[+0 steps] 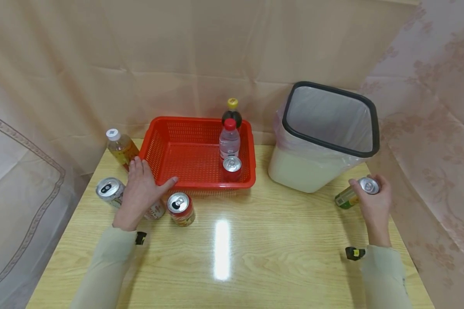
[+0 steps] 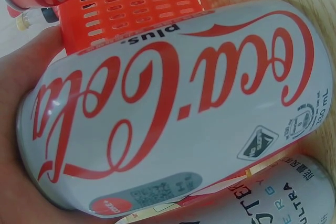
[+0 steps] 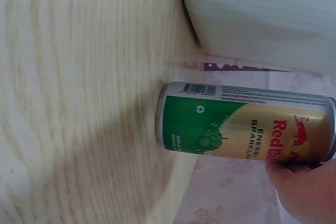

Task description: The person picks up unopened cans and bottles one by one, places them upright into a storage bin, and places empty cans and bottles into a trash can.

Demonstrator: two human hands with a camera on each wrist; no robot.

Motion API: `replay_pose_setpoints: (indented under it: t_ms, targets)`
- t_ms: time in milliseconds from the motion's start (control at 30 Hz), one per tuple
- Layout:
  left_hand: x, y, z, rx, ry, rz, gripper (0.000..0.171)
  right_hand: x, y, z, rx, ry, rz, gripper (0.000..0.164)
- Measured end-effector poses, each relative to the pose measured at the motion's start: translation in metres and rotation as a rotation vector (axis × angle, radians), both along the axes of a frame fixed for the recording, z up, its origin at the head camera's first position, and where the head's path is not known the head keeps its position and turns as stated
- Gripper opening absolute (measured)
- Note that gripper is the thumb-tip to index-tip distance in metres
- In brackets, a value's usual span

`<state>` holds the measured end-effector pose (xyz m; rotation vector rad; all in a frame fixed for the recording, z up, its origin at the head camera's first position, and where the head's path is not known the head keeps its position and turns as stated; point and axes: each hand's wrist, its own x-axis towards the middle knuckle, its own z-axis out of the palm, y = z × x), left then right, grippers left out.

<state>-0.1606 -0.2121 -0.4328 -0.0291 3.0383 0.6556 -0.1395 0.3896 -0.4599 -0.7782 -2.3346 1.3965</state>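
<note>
My right hand (image 1: 377, 201) grips a slim green-and-gold Red Bull can (image 3: 226, 121) near its silver top, at the table's right side. The can leans, its bottom end close to the tabletop. On the left, my left hand (image 1: 140, 191) is spread over a white Coca-Cola Plus can (image 2: 173, 108), thumb out toward the basket and fingers straight. That can's top is hidden under the hand in the head view. A silver energy drink can (image 1: 110, 189) stands left of this hand, and a red can (image 1: 181, 209) to its right. Beyond the fingertips is an amber drink bottle (image 1: 123, 149) with a white cap.
A red plastic basket (image 1: 201, 185) stands at the back, holding a dark bottle (image 1: 232, 115) with a yellow cap, a clear bottle (image 1: 229, 141) with a red cap and a red can (image 1: 232, 169). Right of it stands a lined trash bin (image 1: 294, 167). Curtains (image 1: 139, 64) hang behind the table.
</note>
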Motion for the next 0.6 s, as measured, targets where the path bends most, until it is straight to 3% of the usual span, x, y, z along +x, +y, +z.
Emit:
replay_pose_setpoints:
  t_ms: [300,600]
  targets:
    - [0.000,0.000,0.001,-0.010,-0.005,0.002,0.124,-0.004,0.003,-0.010,0.058,-0.032,-0.026,0.088]
    - [0.000,0.001,0.001,-0.011,0.006,0.003,0.123,-0.007,0.005,-0.016,0.066,0.005,-0.040,0.083]
